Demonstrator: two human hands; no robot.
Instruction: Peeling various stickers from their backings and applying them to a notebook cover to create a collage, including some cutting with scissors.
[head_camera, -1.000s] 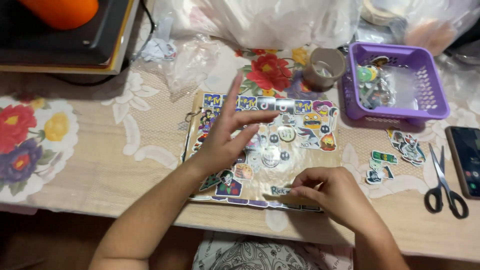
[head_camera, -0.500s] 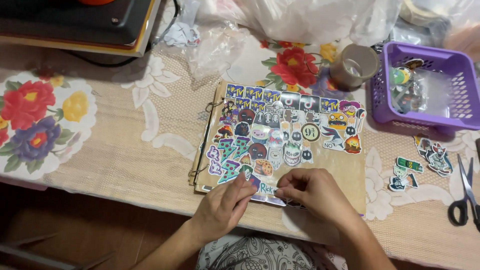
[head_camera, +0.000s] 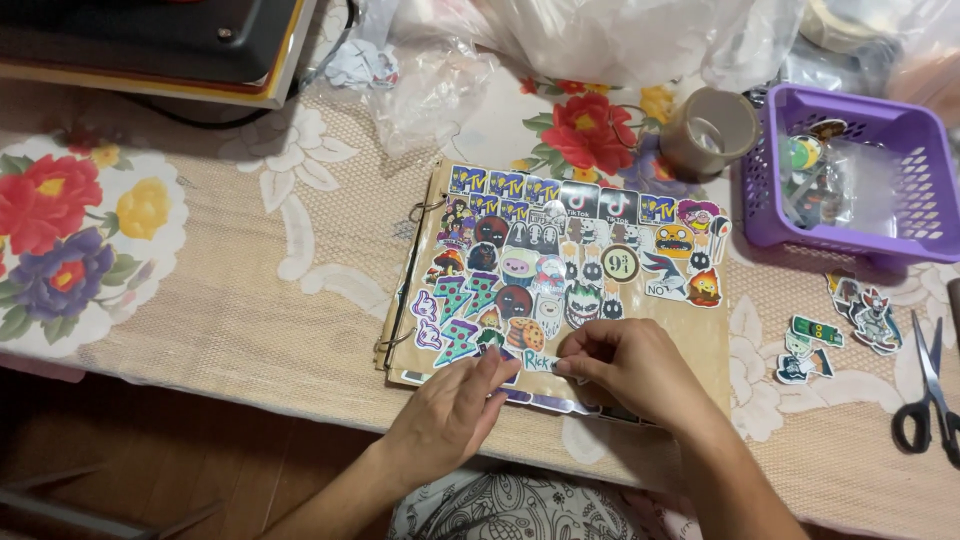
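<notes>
Between the two hands, a small sticker (head_camera: 537, 361) lies on the near edge of the kraft album page (head_camera: 700, 335), long axis running left to right. Left hand (head_camera: 455, 412) pinches its left end; right hand (head_camera: 632, 366) pinches its right end, equally close.

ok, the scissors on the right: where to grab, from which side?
Probably by the black handle loops at the near end of the scissors. They lie flat on the tablecloth, blades shut and pointing away toward the purple basket. Come from the table's near edge, over the loops; the right hand is closest, and the loose stickers sit clear to the left.
</notes>
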